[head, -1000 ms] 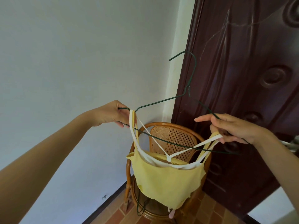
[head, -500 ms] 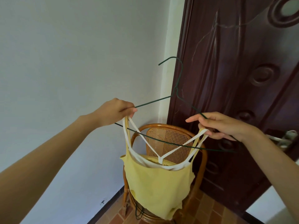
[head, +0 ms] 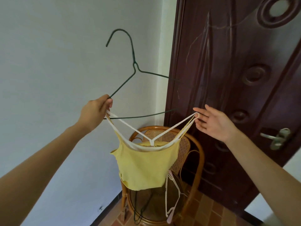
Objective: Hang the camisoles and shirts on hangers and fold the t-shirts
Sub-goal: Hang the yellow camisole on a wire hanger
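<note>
Camisole point(head: 143, 167) strap in left grip point(head: 96, 111)

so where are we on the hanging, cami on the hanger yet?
Partly. Done: nothing finished in view. In hand: the left hand pinches the green wire hanger together with one white strap of the yellow camisole; the other strap is looped over the fingers of the open right hand, apparently not on the hanger. Left: seat that strap, hang it up. Spare hangers wait on the rattan chair.
</note>
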`<control>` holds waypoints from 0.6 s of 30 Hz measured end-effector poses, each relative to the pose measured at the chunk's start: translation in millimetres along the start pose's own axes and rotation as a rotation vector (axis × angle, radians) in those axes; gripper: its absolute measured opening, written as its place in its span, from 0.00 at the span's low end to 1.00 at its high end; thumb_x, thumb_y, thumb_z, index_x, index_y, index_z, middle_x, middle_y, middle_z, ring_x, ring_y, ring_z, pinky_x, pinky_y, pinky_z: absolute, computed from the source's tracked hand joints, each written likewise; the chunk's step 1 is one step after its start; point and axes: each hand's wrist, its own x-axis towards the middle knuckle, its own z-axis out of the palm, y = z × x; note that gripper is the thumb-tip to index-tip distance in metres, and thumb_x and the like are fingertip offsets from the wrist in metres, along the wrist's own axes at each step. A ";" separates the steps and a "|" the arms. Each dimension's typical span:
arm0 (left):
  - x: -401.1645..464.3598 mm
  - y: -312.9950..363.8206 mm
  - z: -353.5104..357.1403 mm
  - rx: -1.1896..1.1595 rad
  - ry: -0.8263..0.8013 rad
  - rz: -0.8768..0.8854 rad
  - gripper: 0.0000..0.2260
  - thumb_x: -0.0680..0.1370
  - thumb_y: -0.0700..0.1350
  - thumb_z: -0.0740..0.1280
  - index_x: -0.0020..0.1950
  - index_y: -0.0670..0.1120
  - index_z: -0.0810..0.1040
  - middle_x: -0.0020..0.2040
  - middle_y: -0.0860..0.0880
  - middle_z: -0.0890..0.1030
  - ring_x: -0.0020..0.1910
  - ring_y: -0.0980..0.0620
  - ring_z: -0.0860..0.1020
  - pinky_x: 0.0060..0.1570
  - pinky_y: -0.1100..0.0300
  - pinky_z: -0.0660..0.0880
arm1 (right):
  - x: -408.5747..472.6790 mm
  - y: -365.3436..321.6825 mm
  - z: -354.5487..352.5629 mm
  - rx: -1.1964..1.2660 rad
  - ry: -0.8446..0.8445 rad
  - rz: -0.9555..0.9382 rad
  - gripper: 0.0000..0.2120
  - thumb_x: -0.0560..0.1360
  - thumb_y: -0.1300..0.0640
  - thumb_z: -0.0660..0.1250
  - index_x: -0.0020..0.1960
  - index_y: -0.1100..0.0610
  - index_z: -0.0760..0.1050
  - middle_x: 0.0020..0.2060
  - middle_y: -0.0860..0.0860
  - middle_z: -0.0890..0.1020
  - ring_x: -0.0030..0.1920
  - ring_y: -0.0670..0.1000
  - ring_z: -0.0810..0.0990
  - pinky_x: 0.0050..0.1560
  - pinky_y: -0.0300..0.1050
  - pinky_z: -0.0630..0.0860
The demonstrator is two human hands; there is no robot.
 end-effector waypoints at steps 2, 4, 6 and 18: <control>-0.8 -8.0 -1.5 0.024 0.010 -0.033 0.15 0.81 0.54 0.51 0.42 0.50 0.71 0.35 0.52 0.79 0.36 0.46 0.78 0.38 0.54 0.72 | 0.9 1.0 -1.4 0.019 0.068 0.015 0.16 0.78 0.47 0.63 0.58 0.55 0.81 0.50 0.50 0.82 0.57 0.51 0.77 0.66 0.49 0.70; -2.4 -15.6 -2.9 0.070 0.017 -0.068 0.14 0.84 0.49 0.53 0.43 0.49 0.71 0.36 0.50 0.80 0.37 0.45 0.78 0.38 0.55 0.70 | 1.5 1.5 -1.8 0.045 0.103 0.026 0.14 0.77 0.48 0.64 0.56 0.54 0.82 0.50 0.49 0.84 0.62 0.53 0.75 0.69 0.52 0.68; -4.6 -22.0 -4.0 0.104 0.019 -0.117 0.13 0.85 0.47 0.54 0.44 0.48 0.72 0.38 0.49 0.81 0.38 0.44 0.77 0.38 0.55 0.69 | 1.3 2.9 -1.8 0.103 0.111 0.028 0.14 0.73 0.50 0.67 0.53 0.54 0.84 0.48 0.49 0.85 0.63 0.54 0.75 0.69 0.54 0.68; -17.7 -23.8 -4.0 0.240 -0.129 -0.105 0.14 0.84 0.53 0.53 0.43 0.50 0.72 0.34 0.53 0.77 0.36 0.46 0.76 0.37 0.56 0.67 | -0.1 -8.2 -6.5 0.248 0.068 -0.099 0.17 0.79 0.50 0.60 0.64 0.54 0.78 0.62 0.52 0.81 0.55 0.48 0.81 0.58 0.49 0.72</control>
